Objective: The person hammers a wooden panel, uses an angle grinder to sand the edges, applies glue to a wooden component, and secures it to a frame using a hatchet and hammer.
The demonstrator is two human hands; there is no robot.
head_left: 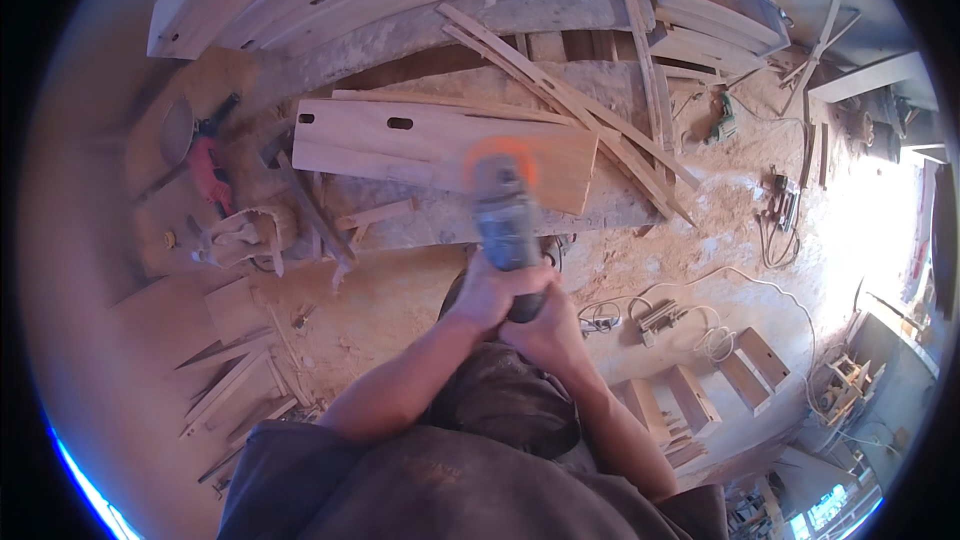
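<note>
Both of my hands are wrapped round a dark angle grinder (505, 230) with an orange disc (500, 155) at its far end. My left hand (487, 292) grips the body from the left, and my right hand (548, 330) closes round the near end of the handle. The disc is blurred and overlaps a wooden board (350, 148) lying crosswise on the bench; whether it touches the wood I cannot tell. Two dark oval slots show in the board's pale left part, while its right end looks browner.
Thin wooden strips (560, 90) cross the dusty bench (430, 225) behind the board. A red power tool (208, 175) lies at the left. Right of the bench, a green drill (720, 118), another corded tool (655, 322) and wooden frames (693, 400) lie on the floor among loose cables.
</note>
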